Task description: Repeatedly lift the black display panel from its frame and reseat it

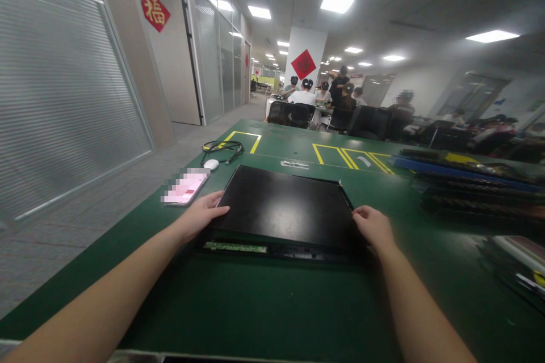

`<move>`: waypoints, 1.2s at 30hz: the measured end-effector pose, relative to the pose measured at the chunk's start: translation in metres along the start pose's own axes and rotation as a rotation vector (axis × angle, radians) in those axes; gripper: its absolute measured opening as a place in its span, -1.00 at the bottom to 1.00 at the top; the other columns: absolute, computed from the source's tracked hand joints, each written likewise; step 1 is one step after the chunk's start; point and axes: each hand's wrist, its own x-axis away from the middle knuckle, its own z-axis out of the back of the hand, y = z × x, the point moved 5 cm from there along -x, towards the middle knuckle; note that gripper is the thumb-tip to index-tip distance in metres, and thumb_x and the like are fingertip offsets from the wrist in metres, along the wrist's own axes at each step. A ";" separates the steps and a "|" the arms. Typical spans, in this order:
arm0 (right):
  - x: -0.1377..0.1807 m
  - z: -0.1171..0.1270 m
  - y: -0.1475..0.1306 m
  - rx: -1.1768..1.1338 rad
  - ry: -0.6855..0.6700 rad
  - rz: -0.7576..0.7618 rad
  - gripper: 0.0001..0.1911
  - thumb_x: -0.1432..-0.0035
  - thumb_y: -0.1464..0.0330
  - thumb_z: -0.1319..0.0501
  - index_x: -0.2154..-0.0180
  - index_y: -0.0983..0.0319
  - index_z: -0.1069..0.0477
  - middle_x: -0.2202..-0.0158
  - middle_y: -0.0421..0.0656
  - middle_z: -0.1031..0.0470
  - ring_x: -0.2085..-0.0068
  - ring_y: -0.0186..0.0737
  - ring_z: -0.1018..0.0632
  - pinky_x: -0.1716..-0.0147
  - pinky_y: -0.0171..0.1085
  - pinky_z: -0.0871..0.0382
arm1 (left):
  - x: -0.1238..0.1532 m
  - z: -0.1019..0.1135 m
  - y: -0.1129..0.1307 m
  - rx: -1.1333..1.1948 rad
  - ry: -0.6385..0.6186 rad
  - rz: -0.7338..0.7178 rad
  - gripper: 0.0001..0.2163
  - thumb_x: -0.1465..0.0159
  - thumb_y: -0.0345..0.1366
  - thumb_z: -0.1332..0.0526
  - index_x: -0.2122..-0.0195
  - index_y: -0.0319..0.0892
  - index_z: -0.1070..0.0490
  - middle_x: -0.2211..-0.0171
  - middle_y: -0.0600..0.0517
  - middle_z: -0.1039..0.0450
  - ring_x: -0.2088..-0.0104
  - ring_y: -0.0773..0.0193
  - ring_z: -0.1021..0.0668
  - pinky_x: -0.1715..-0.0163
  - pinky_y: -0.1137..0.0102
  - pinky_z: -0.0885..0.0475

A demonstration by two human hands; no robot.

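A flat black LCD screen panel [289, 201] sits in front of me, tilted slightly over a dark frame [315, 253]. Along the frame's near side runs a narrow green circuit board [235, 247]. My left hand [207, 211] is closed on the panel's left edge, thumb on top and fingers partly hidden underneath. At the opposite edge, my right hand [373, 226] pinches the panel's right side near a thin dark strip. How far the panel stands off the frame is hard to judge.
The green table [264, 306] carries a phone [186, 186], a small white rounded object [211, 165] and a coiled black cable [223, 151] to the left. Stacked dark panels [464, 181] stand at right. Yellow tape [336, 154] marks the far side. People [303, 93] sit beyond.
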 end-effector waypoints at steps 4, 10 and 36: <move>0.000 -0.001 0.002 0.005 -0.020 -0.042 -0.77 -0.04 0.29 -0.14 0.34 0.14 -0.57 0.33 -0.13 -0.61 0.31 -0.16 -0.55 0.38 -0.27 -0.28 | -0.001 0.000 -0.001 -0.005 0.002 0.007 -0.48 -0.02 -0.53 -0.41 -0.05 -0.19 -0.45 0.10 -0.11 -0.66 0.10 0.04 -0.67 0.09 0.28 -0.58; 0.000 -0.001 0.001 0.000 -0.024 -0.046 -0.77 -0.06 0.28 -0.13 0.33 0.14 -0.56 0.33 -0.15 -0.61 0.29 -0.17 -0.55 0.35 -0.29 -0.27 | -0.002 0.001 -0.002 -0.005 0.004 0.021 -0.41 -0.04 -0.53 -0.40 -0.13 -0.19 -0.38 0.04 -0.12 -0.63 0.06 0.05 -0.65 0.02 0.27 -0.56; -0.004 -0.003 0.008 -0.049 0.006 -0.045 -0.78 -0.03 0.29 -0.15 0.37 0.16 -0.57 0.37 -0.13 -0.59 0.31 -0.17 -0.55 0.36 -0.29 -0.28 | -0.002 0.002 0.000 0.024 0.055 0.013 -0.60 -0.17 -0.48 -0.30 -0.07 -0.18 -0.45 0.12 -0.09 -0.66 0.13 0.11 -0.68 0.14 0.36 -0.60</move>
